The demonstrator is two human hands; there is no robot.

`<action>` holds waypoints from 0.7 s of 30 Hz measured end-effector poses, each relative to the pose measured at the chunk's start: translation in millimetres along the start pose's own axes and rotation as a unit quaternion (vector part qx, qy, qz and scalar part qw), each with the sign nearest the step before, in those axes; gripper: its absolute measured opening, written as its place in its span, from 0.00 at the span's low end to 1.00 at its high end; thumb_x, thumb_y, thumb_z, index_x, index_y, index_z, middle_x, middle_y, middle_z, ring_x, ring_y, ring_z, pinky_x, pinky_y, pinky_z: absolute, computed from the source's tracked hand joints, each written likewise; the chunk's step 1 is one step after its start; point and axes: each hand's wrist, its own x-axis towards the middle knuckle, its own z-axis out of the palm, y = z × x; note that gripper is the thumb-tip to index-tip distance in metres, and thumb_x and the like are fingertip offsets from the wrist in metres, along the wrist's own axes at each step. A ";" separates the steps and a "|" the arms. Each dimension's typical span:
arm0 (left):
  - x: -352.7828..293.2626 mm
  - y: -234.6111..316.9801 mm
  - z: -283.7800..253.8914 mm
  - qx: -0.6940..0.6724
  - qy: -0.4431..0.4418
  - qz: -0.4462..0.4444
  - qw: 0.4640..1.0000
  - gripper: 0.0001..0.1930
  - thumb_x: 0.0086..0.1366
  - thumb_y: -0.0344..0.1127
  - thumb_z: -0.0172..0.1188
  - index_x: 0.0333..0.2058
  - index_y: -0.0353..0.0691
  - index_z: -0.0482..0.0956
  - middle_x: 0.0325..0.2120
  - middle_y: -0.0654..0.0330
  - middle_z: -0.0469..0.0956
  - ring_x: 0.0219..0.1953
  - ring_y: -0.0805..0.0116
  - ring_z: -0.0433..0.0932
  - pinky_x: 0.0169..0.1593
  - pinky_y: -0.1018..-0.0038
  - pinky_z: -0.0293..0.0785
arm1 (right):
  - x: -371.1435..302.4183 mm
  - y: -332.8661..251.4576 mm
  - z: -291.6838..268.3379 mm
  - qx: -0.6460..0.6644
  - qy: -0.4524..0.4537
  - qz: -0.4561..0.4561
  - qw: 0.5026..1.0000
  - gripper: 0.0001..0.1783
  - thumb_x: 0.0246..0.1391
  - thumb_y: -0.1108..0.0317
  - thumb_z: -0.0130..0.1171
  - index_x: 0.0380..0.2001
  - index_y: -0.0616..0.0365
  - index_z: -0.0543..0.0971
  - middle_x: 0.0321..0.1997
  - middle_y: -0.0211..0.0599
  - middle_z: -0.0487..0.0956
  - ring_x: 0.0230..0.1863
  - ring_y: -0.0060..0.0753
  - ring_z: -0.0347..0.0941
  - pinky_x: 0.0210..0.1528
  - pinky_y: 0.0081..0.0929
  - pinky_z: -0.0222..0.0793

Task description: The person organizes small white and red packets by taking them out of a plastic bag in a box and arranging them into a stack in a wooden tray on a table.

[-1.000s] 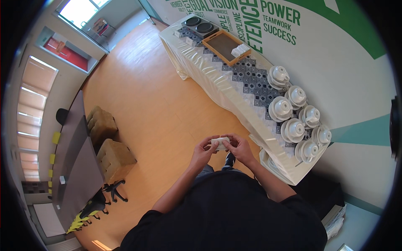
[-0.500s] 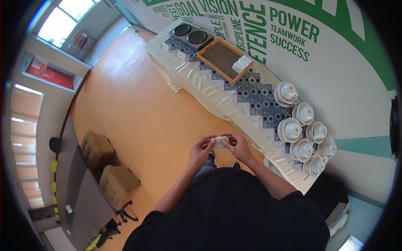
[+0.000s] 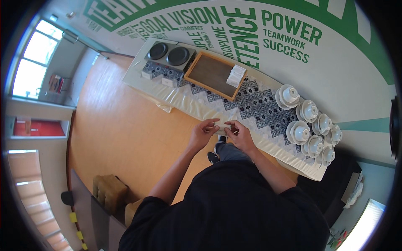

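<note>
My left hand [image 3: 204, 133] and my right hand [image 3: 240, 134] are held close together in front of me, both pinching a small white folded piece [image 3: 222, 126] that looks like a napkin or paper. They hover over the near edge of a long table [image 3: 180, 98] covered in a white cloth with a dark patterned runner [image 3: 255, 104]. The piece is mostly hidden by my fingers.
On the table stand several stacks of white cups on saucers [image 3: 307, 123] at the right, a wooden tray [image 3: 214, 75] with a white napkin stack [image 3: 235, 76], and a two-plate black cooker [image 3: 171, 53]. A wooden floor [image 3: 121, 129] lies to the left, with brown boxes [image 3: 109, 190] lower left.
The view has turned and closed in toward the table. My hands, still together on the white piece, now sit over the table's near edge instead of over the floor.
</note>
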 end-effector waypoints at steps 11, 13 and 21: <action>180.9 -4.6 -4.3 0.129 -0.036 0.119 0.984 0.23 0.66 0.29 0.77 0.59 0.42 0.87 0.48 0.49 0.90 0.47 0.59 0.92 0.50 0.64 0.87 | 139.7 42.2 -21.4 -0.072 0.111 -0.022 0.991 0.16 0.68 0.68 0.71 0.56 0.59 0.82 0.35 0.44 0.84 0.34 0.37 0.84 0.39 0.35 0.80; 208.7 -3.4 -2.3 0.127 -0.044 0.121 0.983 0.23 0.66 0.29 0.77 0.59 0.42 0.87 0.47 0.49 0.90 0.48 0.59 0.92 0.51 0.64 0.87 | 160.0 45.3 -26.9 -0.091 0.126 -0.016 0.988 0.16 0.67 0.69 0.70 0.55 0.60 0.82 0.35 0.48 0.85 0.35 0.44 0.85 0.41 0.39 0.81; 293.4 -21.8 6.6 0.149 -0.054 0.140 0.977 0.21 0.63 0.25 0.77 0.56 0.40 0.89 0.42 0.48 0.91 0.47 0.56 0.92 0.50 0.63 0.87 | 216.0 74.0 -20.9 -0.154 0.235 -0.061 0.958 0.16 0.67 0.71 0.68 0.56 0.57 0.82 0.46 0.51 0.86 0.37 0.50 0.86 0.41 0.44 0.82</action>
